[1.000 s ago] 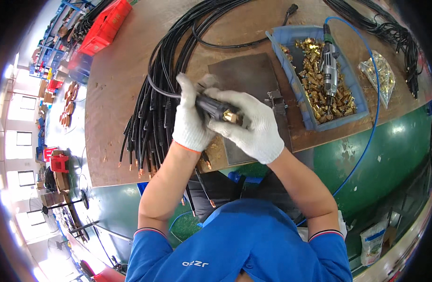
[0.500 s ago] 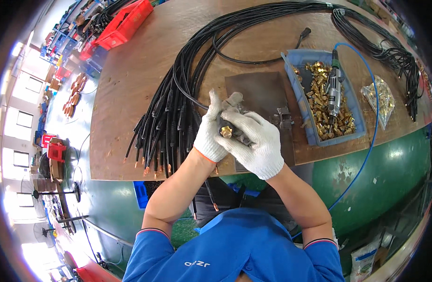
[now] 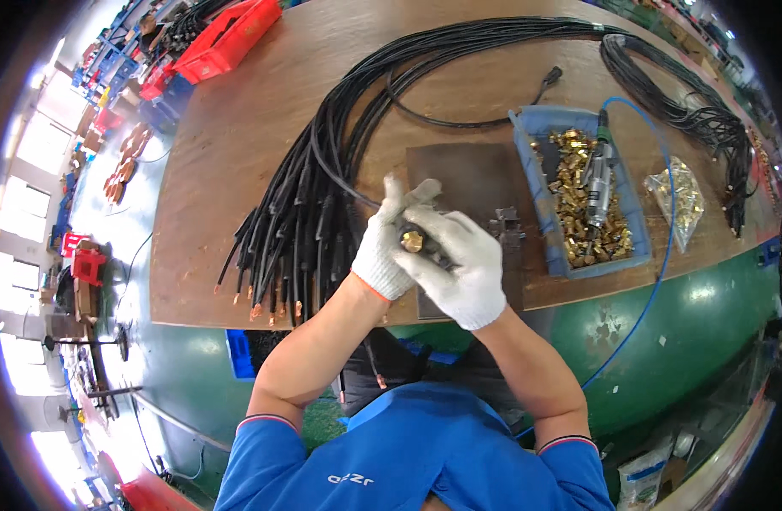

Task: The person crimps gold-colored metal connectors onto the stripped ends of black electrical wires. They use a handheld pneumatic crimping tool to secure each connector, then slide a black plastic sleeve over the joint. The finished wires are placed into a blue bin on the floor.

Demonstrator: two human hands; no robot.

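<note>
My left hand [image 3: 380, 255], in a white knitted glove, is closed around a black cable [image 3: 346, 189] that runs into it from the bundle. Its fingertips look darkly soiled. At the cable's end a gold-coloured brass fitting [image 3: 413, 241] points toward me. My right hand [image 3: 469, 277], gloved too, closes on this fitting from the right, thumb below and fingers above. The fingers hide where cable and fitting meet. Beneath the hands a dark flat mat [image 3: 467, 170] lies on the brown table, with a small metal fixture [image 3: 507, 230] on its right side.
A thick bundle of black cables [image 3: 301, 213] with bare copper ends lies left of my hands. On the right, a blue bin [image 3: 561, 266] holds brass fittings and a hand tool [image 3: 600, 183] with a blue hose. Beyond it are a clear bag [image 3: 682, 200] of fittings and another cable coil [image 3: 663, 77].
Both hands stay together on the cable and brass fitting. The fitting's face has turned slightly between the fingers. The whole view has shifted a little.
</note>
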